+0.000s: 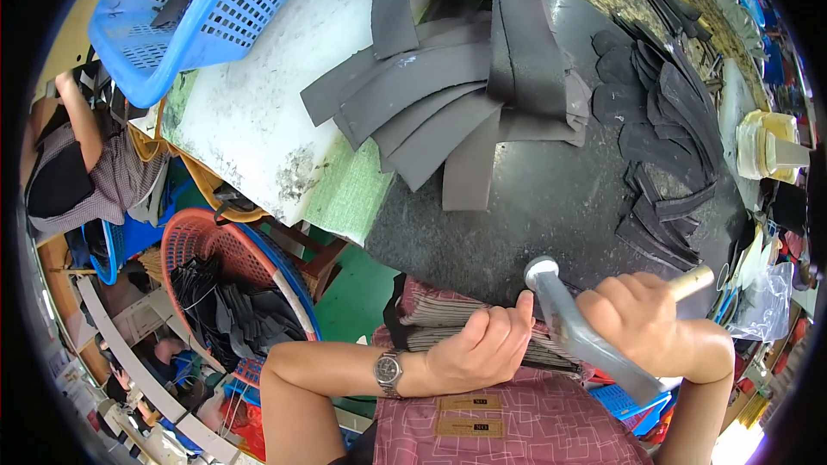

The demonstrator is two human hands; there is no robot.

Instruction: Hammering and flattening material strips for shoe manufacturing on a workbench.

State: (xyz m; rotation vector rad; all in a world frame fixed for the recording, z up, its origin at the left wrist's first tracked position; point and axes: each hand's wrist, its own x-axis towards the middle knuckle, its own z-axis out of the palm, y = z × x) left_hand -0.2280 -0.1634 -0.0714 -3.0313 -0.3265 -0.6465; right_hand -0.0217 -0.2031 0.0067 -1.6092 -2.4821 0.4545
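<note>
hammer over a folded stack at a cluttered dark tabletop [551,198]
right hand [642,314] grip clamped on hammer [573,323]; left hand [478,349] grip clamped on pink fabric stack [448,310]; grey strips [439,103] beyond

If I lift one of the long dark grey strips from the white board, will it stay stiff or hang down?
Probably it hangs down: the grey strips are thin, and several curve and drape over one another. They look light, since the fanned pile lies flat on the white board. Their matte surface suggests they would not slip easily.

Bare dark tabletop [534,198] opens above my hands at centre frame; grey strips [431,103] block the upper middle, black cut pieces [663,120] the right.
</note>
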